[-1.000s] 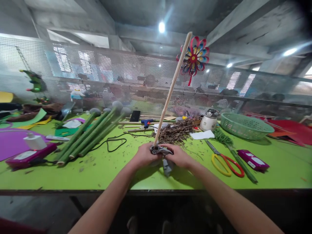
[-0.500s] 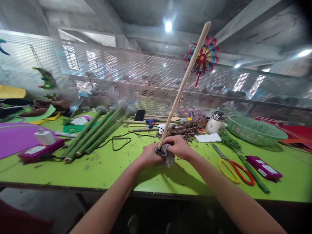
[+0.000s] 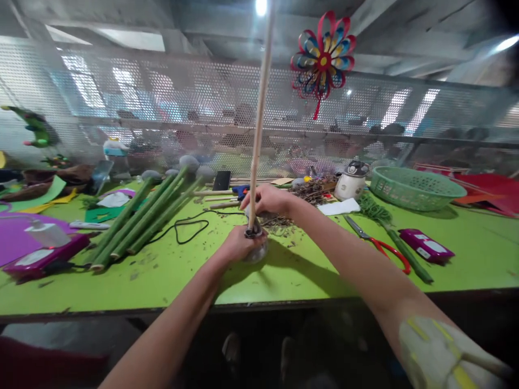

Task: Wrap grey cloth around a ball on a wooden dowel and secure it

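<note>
A long pale wooden stick [image 3: 259, 124] stands nearly upright, its lower end inside a gathered bundle of grey cloth [image 3: 256, 253] with a rounded bottom. My left hand [image 3: 237, 243] is closed around the neck of the bundle where the stick enters. Just above, my right hand [image 3: 270, 200] is bent in a pinch behind the stick, and a strip of the grey cloth runs up to its fingertips. Those fingertips are partly hidden by the stick.
Green-wrapped sticks with grey round heads [image 3: 140, 221] lie at left, near a purple box [image 3: 46, 256] and black cord [image 3: 190, 229]. Red-handled scissors [image 3: 379, 243], a green-wrapped stem [image 3: 409, 262], another purple box [image 3: 426, 246] and a green basket [image 3: 417, 189] are at right. Dried plant bits [image 3: 312, 192] lie behind.
The stick has swung from leaning right to nearly upright. My right hand has risen from the bundle to beside the stick, drawing up cloth. The view has shifted, too.
</note>
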A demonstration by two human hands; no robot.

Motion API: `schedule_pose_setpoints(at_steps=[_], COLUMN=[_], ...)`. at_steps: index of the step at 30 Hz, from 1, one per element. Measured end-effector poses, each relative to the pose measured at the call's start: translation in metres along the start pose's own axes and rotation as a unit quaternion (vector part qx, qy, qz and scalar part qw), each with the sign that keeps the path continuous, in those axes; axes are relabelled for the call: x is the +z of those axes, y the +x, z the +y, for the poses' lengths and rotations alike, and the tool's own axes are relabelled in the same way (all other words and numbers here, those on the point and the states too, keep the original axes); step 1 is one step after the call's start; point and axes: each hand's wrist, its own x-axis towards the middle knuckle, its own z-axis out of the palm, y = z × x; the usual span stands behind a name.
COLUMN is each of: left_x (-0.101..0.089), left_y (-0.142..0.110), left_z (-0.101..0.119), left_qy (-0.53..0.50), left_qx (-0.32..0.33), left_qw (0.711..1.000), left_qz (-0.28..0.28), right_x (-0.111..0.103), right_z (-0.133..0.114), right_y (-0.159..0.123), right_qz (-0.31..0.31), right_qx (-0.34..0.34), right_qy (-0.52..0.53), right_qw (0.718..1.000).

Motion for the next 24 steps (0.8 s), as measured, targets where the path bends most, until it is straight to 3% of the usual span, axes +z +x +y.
schedule_pose_setpoints(at_steps=[4, 8, 12, 16, 21, 24], left_x=[-0.003, -0.006, -0.005, -0.002, -0.002, -0.003], left_y=[-0.002, -0.003, 0.000, 0.002, -0.001, -0.003], left_z=[0.005, 0.003, -0.003, -0.006, -0.003, 0.001], left_qy=[-0.057, -0.102, -0.139, -0.192, -0.206, -0.213], left_qx=[-0.024, -0.027, -0.031, -0.014, -0.019, -0.002], left_qw=[0.998, 0.994, 0.990, 0.981, 0.978, 0.977], left_qz=[0.019, 0.028, 0.022, 0.027, 0.034, 0.026], right_x=[-0.001, 0.005, 0.016, 0.031, 0.052, 0.060], right_z=[-0.006, 0.006, 0.026, 0.036, 0.045, 0.050], right_y=[0.017, 0.001, -0.046, -0.082, -0.091, -0.086], right_qz=[0.060, 0.178, 0.164, 0.151, 0.198, 0.187], right_qx=[0.005, 0.011, 0.029, -0.015, -0.023, -0.023], right_qy=[0.142, 0.082, 0.030, -0.069, -0.116, -0.158], right_qw=[0.988, 0.981, 0.986, 0.986, 0.973, 0.969])
